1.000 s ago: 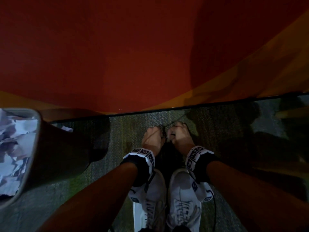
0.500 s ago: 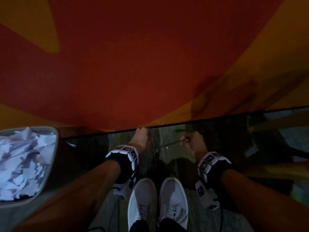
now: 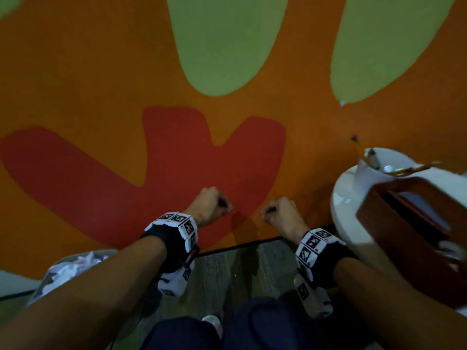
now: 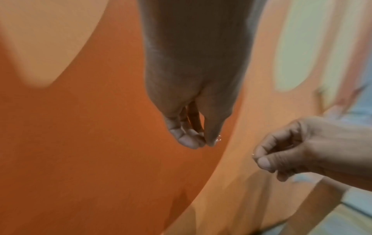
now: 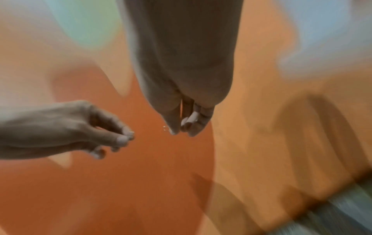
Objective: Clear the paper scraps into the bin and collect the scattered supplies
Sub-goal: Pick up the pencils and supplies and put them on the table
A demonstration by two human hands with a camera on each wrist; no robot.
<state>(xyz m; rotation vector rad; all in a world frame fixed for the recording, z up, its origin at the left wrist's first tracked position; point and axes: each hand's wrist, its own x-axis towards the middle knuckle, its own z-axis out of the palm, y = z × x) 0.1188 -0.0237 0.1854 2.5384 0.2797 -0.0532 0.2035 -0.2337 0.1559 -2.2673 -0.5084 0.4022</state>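
Held side by side above an orange rug (image 3: 101, 72): left hand (image 3: 211, 205) and right hand (image 3: 280, 214), fingers curled, each pinching a tiny glinting item, too small to identify.

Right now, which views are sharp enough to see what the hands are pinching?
Head view: dim, wide-angle bend, hands small, pinch unreadable. Left wrist view: sharpest, left hand pinches a tiny shiny item, edges blurred. Right wrist view: heavy motion blur, right hand pinches something small; a glint shows, identity unclear.
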